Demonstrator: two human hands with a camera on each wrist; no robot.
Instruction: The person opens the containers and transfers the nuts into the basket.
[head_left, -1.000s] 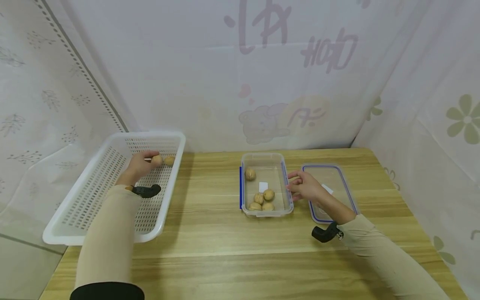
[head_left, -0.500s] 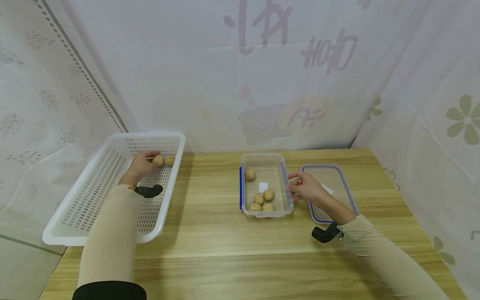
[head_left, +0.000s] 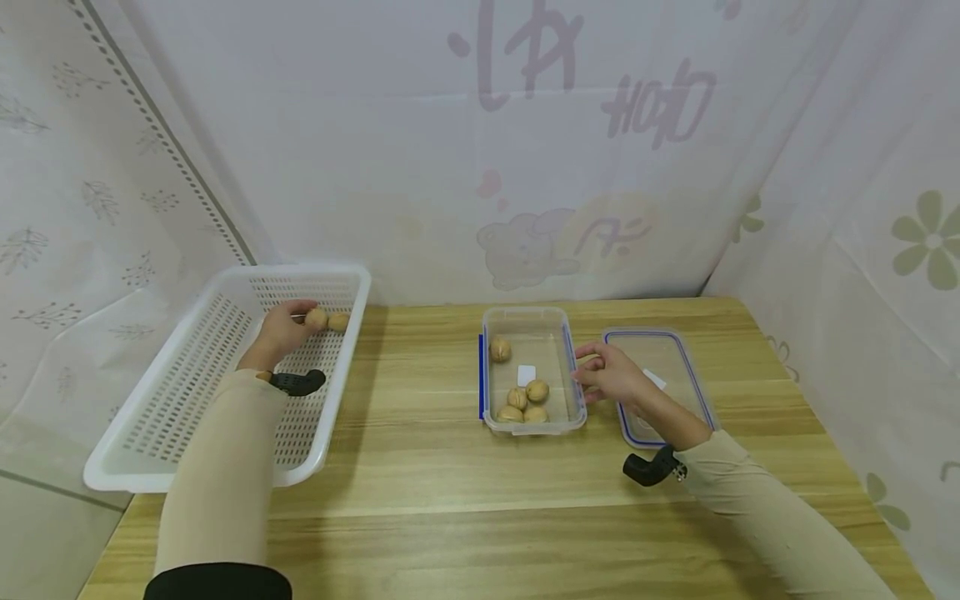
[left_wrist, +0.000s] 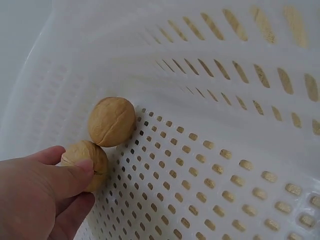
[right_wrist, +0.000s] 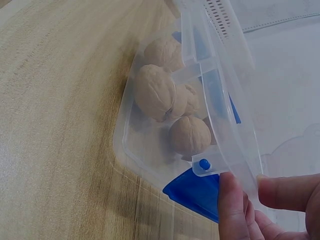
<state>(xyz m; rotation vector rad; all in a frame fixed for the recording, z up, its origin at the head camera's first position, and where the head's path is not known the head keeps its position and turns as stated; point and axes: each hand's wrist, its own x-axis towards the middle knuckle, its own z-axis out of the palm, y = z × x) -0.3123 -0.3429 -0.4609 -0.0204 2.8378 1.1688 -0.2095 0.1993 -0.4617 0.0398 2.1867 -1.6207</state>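
Inside a white perforated plastic basket [head_left: 345,375], my left hand [head_left: 281,331] pinches a walnut [left_wrist: 85,162] between thumb and fingers. A second walnut [left_wrist: 112,121] lies against it, close to the basket wall. My right hand [head_left: 611,372] holds the side rim of a clear plastic food box [head_left: 551,354], its thumb and fingertips on either side of the wall. A blue latch flap [right_wrist: 192,192] hangs open beside those fingers. Several walnuts [head_left: 537,390] sit in the box, most of them gathered at the near end, with a small white slip [head_left: 527,375] among them.
To the right of the box, partly behind my right hand, a clear lid [head_left: 667,350] with a blue seal lies flat on the wooden table [head_left: 420,483]. Patterned white cloth [head_left: 390,167] hangs at the back and both sides.
My left hand has shifted very slightly to the right, bringing its walnut with it. My right hand, the box and the lid have stayed in place.
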